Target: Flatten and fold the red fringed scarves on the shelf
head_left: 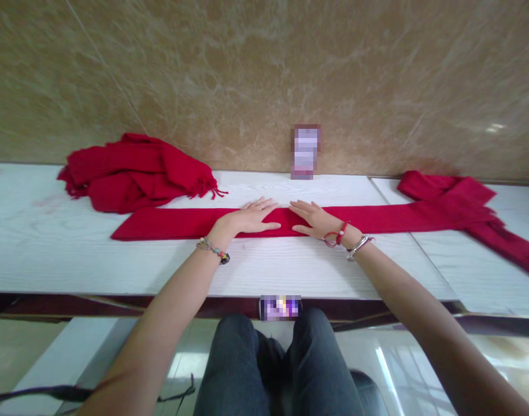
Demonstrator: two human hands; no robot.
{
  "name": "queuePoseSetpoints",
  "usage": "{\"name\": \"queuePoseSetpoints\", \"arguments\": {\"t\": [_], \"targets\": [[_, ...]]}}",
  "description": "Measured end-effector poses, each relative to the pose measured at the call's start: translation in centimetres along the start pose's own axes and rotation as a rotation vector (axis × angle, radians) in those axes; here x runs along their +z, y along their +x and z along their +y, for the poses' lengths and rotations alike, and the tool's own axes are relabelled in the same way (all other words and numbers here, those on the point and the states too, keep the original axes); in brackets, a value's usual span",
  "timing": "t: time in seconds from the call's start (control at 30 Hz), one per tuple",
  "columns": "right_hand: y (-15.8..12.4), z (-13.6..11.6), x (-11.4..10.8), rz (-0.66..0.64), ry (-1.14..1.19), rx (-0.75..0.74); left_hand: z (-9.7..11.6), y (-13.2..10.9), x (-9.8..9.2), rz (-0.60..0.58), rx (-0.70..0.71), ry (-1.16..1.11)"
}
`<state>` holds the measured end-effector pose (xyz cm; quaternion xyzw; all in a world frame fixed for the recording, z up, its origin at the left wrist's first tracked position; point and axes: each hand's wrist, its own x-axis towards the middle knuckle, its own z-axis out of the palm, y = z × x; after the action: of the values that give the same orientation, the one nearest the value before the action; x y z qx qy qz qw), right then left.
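Observation:
A red scarf (377, 218) lies folded into a long flat strip across the white table. Its left end comes to a slanted point, while the right end runs into a loose bunch with fringe. My left hand (253, 218) rests flat on the middle of the strip, fingers stretched out and pointing up and right. Just right of it, my right hand (314, 219) presses flat on the same strip with spread fingers. The two hands are a little apart, and neither grips the cloth.
A crumpled red fringed scarf (138, 173) lies at the back left, close to the strip. Against the wall (247, 86) stands a blurred-out phone-like rectangle (305, 151). Another blurred phone-like thing (280, 308) is at the front edge of the white table (73, 266), above my knees.

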<state>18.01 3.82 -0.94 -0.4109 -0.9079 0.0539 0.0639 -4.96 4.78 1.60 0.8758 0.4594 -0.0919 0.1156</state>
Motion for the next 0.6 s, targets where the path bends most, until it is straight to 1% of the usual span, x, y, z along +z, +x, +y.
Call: {"name": "queuePoseSetpoints", "arguments": {"t": [0.07, 0.2, 0.37, 0.5, 0.53, 0.6], "targets": [[0.0, -0.2, -0.1, 0.015, 0.014, -0.036, -0.1, 0.0, 0.0, 0.010, -0.005, -0.008], [0.1, -0.3, 0.0, -0.044, 0.030, -0.096, -0.1, 0.1, 0.1, 0.010, -0.018, -0.008], [0.1, -0.1, -0.3, -0.084, -0.013, -0.055, -0.9, -0.2, -0.1, 0.022, -0.085, -0.007], [0.1, -0.4, -0.5, -0.026, -0.087, 0.003, -1.4, -0.6, -0.6, 0.028, -0.200, -0.006], [0.1, -0.6, -0.5, -0.022, -0.098, 0.007, -1.4, -0.7, -0.7, 0.035, -0.202, -0.008], [0.1, -1.0, -0.4, -0.052, -0.111, 0.009, -1.0, -0.6, -0.6, 0.038, -0.152, -0.012]]}}
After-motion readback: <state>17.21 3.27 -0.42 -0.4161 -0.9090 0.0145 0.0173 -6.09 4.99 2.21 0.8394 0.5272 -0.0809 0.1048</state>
